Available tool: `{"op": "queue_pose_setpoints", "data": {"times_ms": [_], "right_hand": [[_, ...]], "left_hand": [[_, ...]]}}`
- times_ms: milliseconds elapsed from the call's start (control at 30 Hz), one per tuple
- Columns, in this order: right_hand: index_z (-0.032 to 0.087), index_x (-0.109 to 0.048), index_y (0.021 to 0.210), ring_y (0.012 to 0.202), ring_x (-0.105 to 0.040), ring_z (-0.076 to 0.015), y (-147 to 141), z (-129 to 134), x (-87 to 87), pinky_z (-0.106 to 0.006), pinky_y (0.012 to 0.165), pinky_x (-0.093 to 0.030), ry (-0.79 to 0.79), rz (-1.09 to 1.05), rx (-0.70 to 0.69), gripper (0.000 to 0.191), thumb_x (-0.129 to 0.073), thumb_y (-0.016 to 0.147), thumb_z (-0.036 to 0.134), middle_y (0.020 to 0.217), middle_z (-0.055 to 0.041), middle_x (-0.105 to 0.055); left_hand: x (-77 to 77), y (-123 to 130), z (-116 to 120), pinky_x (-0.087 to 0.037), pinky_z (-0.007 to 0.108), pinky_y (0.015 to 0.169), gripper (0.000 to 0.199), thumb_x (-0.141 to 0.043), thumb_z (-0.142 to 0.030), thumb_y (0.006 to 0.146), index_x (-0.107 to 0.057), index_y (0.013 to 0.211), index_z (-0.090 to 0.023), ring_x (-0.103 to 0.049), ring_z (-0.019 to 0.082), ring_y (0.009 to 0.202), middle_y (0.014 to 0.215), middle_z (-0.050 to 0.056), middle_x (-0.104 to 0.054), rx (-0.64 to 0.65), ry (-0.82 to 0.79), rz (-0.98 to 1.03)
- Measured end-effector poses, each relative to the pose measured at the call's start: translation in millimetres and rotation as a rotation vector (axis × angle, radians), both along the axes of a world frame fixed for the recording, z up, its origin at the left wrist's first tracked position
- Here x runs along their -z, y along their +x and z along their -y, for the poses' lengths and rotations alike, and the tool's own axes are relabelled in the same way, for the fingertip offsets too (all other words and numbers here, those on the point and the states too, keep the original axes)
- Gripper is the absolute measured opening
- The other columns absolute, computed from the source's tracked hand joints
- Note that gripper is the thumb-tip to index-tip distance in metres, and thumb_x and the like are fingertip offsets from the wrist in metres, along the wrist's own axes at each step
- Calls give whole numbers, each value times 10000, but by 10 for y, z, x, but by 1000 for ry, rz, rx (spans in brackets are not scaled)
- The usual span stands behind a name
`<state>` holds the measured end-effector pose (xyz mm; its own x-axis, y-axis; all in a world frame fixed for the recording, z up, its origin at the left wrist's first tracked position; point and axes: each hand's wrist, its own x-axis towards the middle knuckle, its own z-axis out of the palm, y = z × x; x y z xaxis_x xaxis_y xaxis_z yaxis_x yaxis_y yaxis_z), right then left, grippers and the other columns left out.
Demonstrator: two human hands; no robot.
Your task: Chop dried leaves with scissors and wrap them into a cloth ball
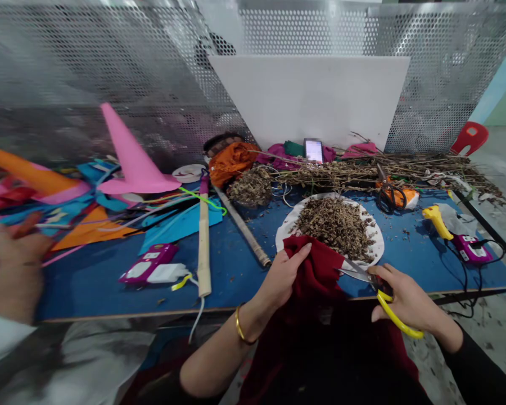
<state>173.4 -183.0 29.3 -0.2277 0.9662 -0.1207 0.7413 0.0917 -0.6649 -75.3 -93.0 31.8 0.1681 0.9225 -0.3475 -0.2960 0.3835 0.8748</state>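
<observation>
Dark red cloth point(316, 264) is pinched between the thumb and fingers of my left hand point(280, 279), and the rest of it hangs down toward my lap. My right hand point(405, 304) grips a pair of scissors point(394, 315) with yellow handles. Their blades are parted at the right edge of the cloth; how far the cloth sits between them I cannot tell. Just behind both hands lies a white plate point(285, 226) heaped with dry, crumbled plant bits point(335, 222). The cloth overlaps the plate's front rim.
Dry stalks point(430, 169) run along the back. Black scissors point(391, 197), a yellow-handled tool point(437, 221) and a purple power strip point(472, 249) lie right. Leftward are a wooden stick point(204, 242), another power strip point(149, 263), a pink paper cone point(129, 157) and another person's hand point(17, 264).
</observation>
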Motion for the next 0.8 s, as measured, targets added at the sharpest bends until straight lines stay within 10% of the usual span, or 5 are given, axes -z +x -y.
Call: {"op": "queue_pose_setpoints", "data": {"times_ms": [800], "right_hand": [[229, -626, 1072, 763, -580, -181, -39, -18, -53, -264, 694, -424, 3, -87, -55, 447, -713, 719, 490, 872, -19, -643]], "left_hand": [[-42, 1, 146, -546, 297, 701, 360, -843, -251, 531, -718, 849, -136, -689, 215, 735, 816, 74, -745, 303, -2, -98]]}}
